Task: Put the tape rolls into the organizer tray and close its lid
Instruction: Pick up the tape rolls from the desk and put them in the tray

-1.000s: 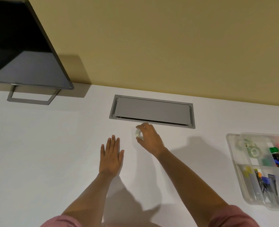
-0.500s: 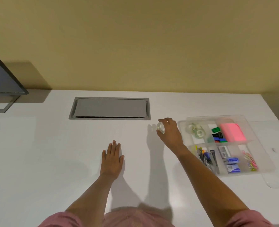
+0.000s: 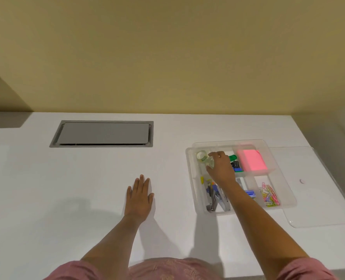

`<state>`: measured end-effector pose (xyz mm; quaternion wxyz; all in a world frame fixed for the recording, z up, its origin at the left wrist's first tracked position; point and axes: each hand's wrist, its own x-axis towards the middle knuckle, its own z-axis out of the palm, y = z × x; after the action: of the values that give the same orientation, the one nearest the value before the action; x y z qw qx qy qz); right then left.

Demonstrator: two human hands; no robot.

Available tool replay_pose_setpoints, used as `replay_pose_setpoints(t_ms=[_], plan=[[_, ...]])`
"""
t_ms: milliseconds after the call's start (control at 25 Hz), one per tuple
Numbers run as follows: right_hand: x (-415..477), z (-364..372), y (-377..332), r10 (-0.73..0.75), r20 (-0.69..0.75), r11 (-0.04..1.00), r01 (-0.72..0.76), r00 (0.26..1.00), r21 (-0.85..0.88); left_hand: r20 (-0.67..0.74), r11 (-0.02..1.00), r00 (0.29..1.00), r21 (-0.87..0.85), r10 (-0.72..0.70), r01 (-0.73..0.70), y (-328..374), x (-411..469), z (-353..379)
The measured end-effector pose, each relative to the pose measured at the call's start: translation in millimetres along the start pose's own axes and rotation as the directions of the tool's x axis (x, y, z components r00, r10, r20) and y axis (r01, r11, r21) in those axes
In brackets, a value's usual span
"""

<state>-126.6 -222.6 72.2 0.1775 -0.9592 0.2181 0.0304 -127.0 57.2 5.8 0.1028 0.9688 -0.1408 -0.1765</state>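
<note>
Backdrop: plain yellow wall behind a white tabletop; a grey cable hatch is set flush near the far edge.
Organizer tray: clear, divided organizer tray toward the right edge of the tabletop, open on top.
Lid: clear lid lies flat on the tabletop, just beside the tray's right side and partly under it — not yet on.
Tray contents: pink pad in the far-right compartment; coloured paper clips near-right; a stapler and pens, hard to separate, near-left.
Tape rolls: one clear tape roll already sits in the far-left compartment; a second roll is touching it, in the fingers.
Right hand: right hand is inside the far-left compartment, its grip closed around the second roll — whether the roll rests on the tray floor I cannot tell.
Left hand: left hand lies flat on the tabletop near the middle, fingers spread, holding nothing.
Step in hand: placing a roll into the tape compartment, by my reading.
Remaining: no other loose rolls show on the tabletop, so this is likely the last one.
Next move: let go, lift the hand clear of the dividers, then reach right for the lid — it probably needs squaring to the rim before pressing down.
</note>
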Motion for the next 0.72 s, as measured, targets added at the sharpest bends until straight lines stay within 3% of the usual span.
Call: replay_pose_setpoints(t_ms=[200, 400, 720], plan=[[9, 1, 1, -0.031, 0.147, 0.991, 0.049, 0.989, -0.121, -0.004, 0.999, 0.999, -0.004, -0.042, 0.042, 18, -1, 7], [20, 2, -2, -0.034, 0.204, 0.966, 0.084, 0.978, -0.243, 0.007, 0.995, 0.996, -0.026, -0.092, 0.092, 25, 1, 9], [21, -7, 5, -0.018, -0.007, 1.0, 0.018, 1.0, 0.005, 0.033, 0.996, 0.997, -0.048, -0.071, 0.072, 27, 1, 4]])
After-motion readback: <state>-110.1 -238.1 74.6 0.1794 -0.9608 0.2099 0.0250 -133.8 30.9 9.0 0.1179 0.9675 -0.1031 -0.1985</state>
